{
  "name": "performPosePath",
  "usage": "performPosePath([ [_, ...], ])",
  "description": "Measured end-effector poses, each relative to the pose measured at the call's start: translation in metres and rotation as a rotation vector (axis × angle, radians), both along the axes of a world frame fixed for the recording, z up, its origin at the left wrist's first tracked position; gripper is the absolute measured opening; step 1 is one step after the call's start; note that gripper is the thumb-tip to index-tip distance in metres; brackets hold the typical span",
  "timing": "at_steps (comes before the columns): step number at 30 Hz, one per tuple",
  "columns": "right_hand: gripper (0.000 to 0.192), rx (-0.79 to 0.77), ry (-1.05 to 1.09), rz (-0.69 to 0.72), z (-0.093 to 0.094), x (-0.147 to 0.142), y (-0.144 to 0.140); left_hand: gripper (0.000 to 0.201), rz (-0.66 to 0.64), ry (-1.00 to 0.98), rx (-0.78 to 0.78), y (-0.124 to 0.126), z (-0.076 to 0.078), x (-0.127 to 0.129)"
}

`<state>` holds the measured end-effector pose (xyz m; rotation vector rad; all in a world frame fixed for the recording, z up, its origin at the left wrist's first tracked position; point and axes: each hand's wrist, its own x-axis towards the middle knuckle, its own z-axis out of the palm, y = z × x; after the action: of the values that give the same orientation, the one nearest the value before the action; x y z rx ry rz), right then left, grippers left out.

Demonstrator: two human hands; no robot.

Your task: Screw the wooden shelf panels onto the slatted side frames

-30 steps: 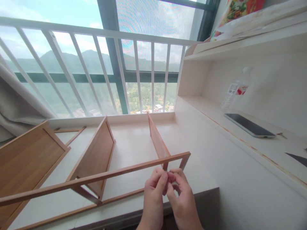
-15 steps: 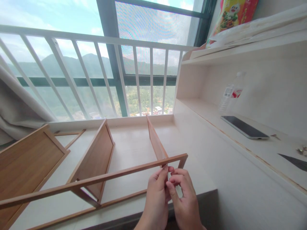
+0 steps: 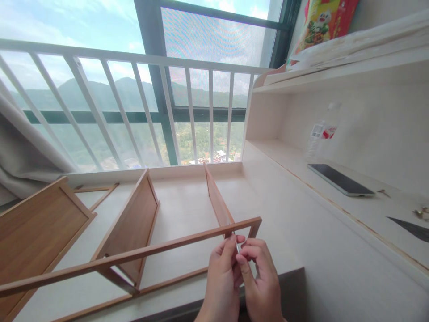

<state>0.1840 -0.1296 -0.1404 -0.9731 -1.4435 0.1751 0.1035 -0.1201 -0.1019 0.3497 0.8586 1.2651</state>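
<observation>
Two hands, head view: I see both hands meeting at the near edge of the bench (image 3: 187, 201), fingertips pressed together just below the top rail of a wooden rack frame (image 3: 134, 255).
Left hand (image 3: 223, 279): fingers curled in, thumb and forefinger pinched against the right hand's fingertips; something thin and pale shows between them, too small for me to tell what it is.
Right hand (image 3: 261, 279): clenched loosely, forefinger and thumb pinching that same small pale piece (image 3: 237, 247), right under the rail near the frame's right end.
Wooden rack frame: it lies on its side along the near edge of the bench, its long top rail running from the left edge up to a corner just above my hands.
Upright panels: one shelf panel (image 3: 132, 223) stands tilted in the middle of the frame, a narrower one (image 3: 217, 199) runs back toward the far edge, and a broad panel (image 3: 36, 228) lies at the left edge.
Far edge of bench: a white railing (image 3: 134, 98) and the window behind it.
Side shelf: on the right, a dark phone (image 3: 340, 180) lies flat, with a clear bottle (image 3: 320, 136) just behind it.
Top shelf: a colourful bag (image 3: 321, 22) sits at the upper right.
</observation>
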Motion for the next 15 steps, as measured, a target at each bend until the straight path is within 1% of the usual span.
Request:
performPosePath([
  [6, 0.014, -0.038, 0.031, 0.018, -0.0057, 0.0004, -0.0019, 0.061, 0.011, 0.018, -0.018, -0.0036, 0.001, 0.0014],
  [9, 0.016, -0.051, 0.059, 0.015, -0.0066, 0.001, -0.0028, 0.061, -0.005, 0.025, -0.007, -0.0058, 0.0027, 0.002],
  [15, 0.01, 0.005, -0.024, 0.044, -0.0037, 0.0062, -0.0002, 0.056, -0.047, 0.007, 0.057, -0.0045, 0.0029, 0.0009],
])
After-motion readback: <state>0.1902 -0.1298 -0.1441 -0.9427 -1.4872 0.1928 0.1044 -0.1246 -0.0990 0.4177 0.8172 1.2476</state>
